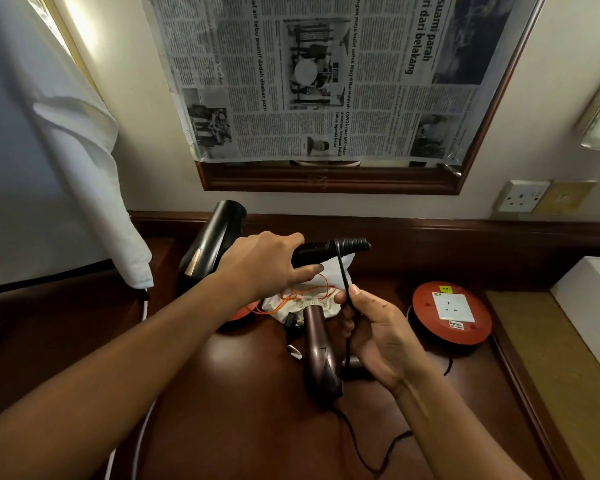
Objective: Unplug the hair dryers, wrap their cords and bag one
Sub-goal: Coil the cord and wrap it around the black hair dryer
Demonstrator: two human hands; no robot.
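Left hand [267, 261] grips black dryer [215, 237] above dark wooden desk [243, 427].

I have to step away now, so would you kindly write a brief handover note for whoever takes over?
Left hand grips the black hair dryer by its handle. Right hand pinches its black cord, a few turns already wound round the handle end. The bronze hair dryer lies on the dark wooden desk, nozzle in the white drawstring bag, cord loose. Left: finish wrapping both cords.
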